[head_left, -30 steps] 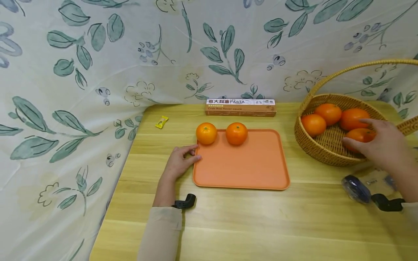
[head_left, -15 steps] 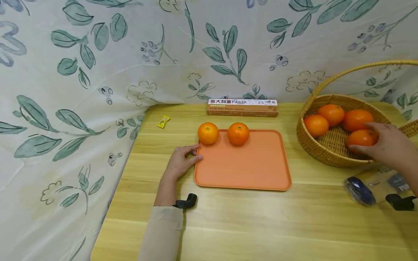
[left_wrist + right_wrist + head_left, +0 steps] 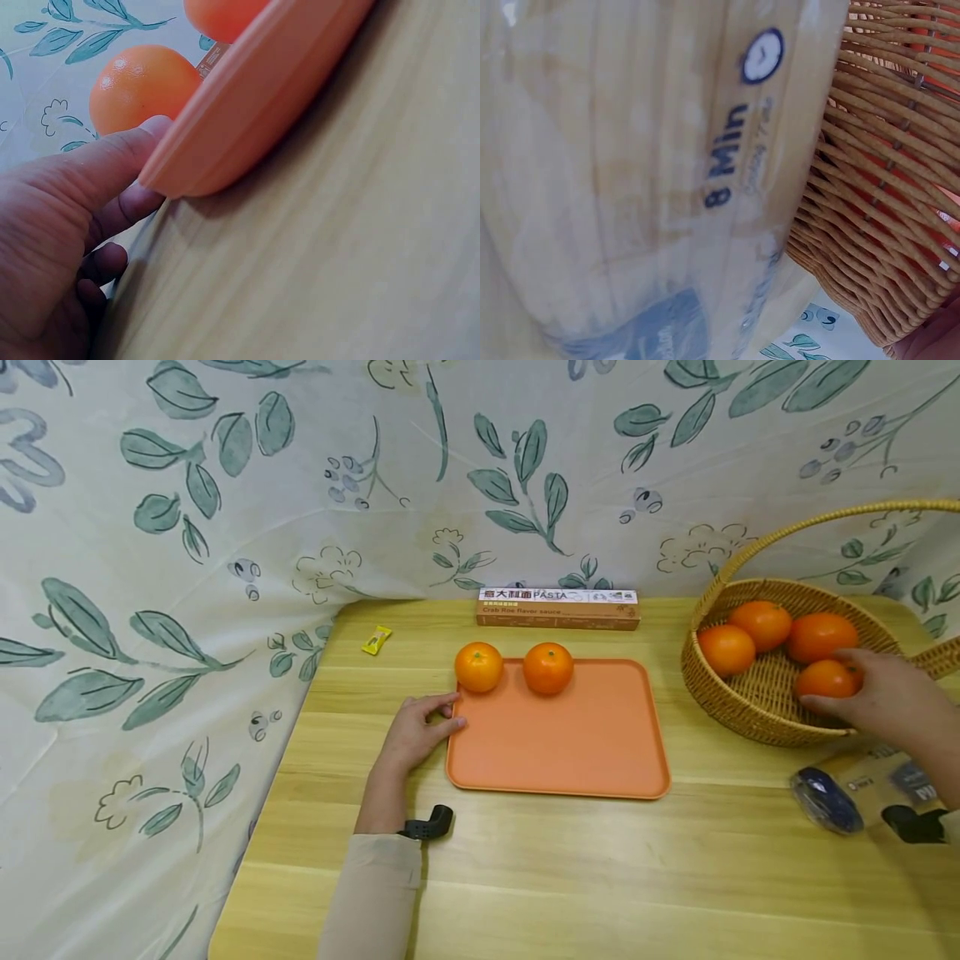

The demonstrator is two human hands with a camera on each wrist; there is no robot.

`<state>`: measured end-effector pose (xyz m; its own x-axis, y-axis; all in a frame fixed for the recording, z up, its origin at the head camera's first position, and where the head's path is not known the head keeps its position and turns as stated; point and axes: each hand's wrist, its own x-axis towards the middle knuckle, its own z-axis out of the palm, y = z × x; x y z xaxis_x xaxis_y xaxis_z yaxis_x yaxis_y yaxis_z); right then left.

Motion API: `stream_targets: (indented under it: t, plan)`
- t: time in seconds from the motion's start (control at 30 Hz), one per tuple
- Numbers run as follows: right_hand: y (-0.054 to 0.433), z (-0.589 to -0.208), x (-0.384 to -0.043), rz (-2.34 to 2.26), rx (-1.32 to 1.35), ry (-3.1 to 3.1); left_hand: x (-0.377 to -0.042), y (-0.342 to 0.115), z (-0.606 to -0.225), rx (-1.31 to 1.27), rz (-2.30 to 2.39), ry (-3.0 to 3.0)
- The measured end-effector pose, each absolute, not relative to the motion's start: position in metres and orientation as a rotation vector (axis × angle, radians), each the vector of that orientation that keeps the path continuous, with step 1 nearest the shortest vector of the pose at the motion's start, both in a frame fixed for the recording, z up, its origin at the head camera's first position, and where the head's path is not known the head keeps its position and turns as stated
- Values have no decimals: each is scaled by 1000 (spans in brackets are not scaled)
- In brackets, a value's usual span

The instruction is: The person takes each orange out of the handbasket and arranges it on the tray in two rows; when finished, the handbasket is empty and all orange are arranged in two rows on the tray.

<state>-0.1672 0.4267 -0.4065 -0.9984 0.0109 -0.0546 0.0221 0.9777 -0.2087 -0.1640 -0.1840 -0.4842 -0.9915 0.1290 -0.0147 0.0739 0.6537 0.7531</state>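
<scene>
Inside the wicker basket (image 3: 738, 714), at its near right side: one orange (image 3: 825, 679), with the right hand (image 3: 903, 703) curled partway round it, thumb on the near side, fingers beyond; cannot tell whether it is lifted. Three more oranges (image 3: 760, 625) lie behind and left of it. Clear-wrapped packet (image 3: 873, 785) just in front of the basket, printed "8 Min". Left of the basket, apart, an orange tray (image 3: 555, 743); left hand (image 3: 411, 732) pinches its left rim, finger gap narrow. Two oranges (image 3: 548, 667) along the tray's far edge. Pasta box (image 3: 557, 610) behind; small yellow packet (image 3: 377, 640) farther left.
</scene>
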Motion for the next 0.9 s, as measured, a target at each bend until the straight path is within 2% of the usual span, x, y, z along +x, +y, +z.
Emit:
stream_targets:
  t: [0.33, 0.57, 0.73, 0.9]
  plan:
    - [428, -407, -166, -277, 74, 3060, -163, -182, -484, 162, 1270, 2789]
    - [421, -391, -161, -359, 86, 3132, -163, -182, -483, 161, 1264, 2793]
    - [404, -375, -157, -391, 102, 3159, -164, -183, -483, 155, 1251, 2799]
    - [376, -360, -152, -442, -45, 3200, -164, -183, -483, 151, 1243, 2796]
